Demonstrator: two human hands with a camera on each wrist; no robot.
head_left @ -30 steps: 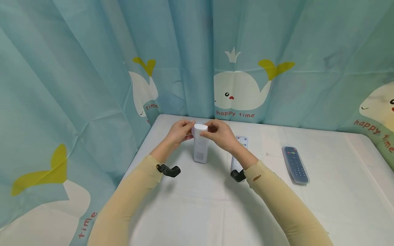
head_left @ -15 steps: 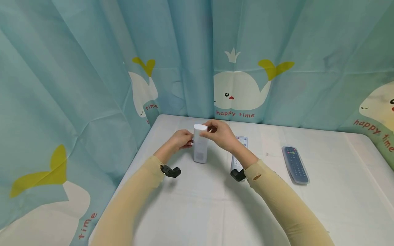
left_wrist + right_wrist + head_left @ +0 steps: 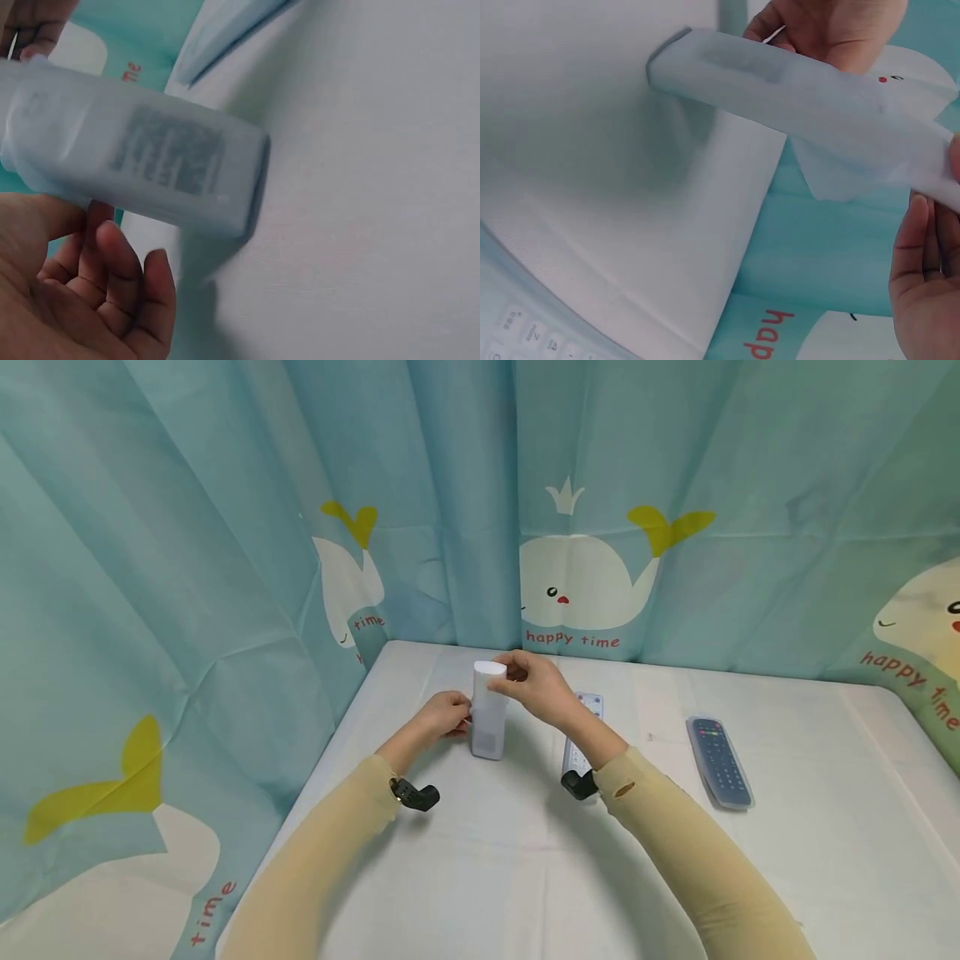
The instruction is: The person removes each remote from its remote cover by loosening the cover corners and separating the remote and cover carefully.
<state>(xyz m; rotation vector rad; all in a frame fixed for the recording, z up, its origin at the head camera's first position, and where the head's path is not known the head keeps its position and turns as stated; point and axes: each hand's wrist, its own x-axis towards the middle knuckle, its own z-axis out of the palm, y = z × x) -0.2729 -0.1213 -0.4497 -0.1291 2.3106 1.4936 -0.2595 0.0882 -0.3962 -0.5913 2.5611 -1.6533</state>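
A white remote control (image 3: 489,697) stands upright over the table, back side toward the head camera. A translucent sleeve (image 3: 82,150) covers its lower part, with a dark printed label showing through. My right hand (image 3: 534,687) pinches the remote near its top end, thumb on the near face. On the other side, my left hand (image 3: 444,714) holds the sleeve's edge between thumb and index finger, its other fingers curled loosely below in the left wrist view. A loose flap of the sleeve (image 3: 821,172) sticks out in the right wrist view.
Another white remote (image 3: 581,752) lies on the white table (image 3: 487,877), partly under my right forearm. Farther right lies a dark remote (image 3: 720,762) in a clear cover. A blue curtain (image 3: 457,485) with whale prints hangs behind and to the left.
My left hand has slid down along the left side of the remote from its top to about mid-height. The right hand and the remote have stayed nearly in place.
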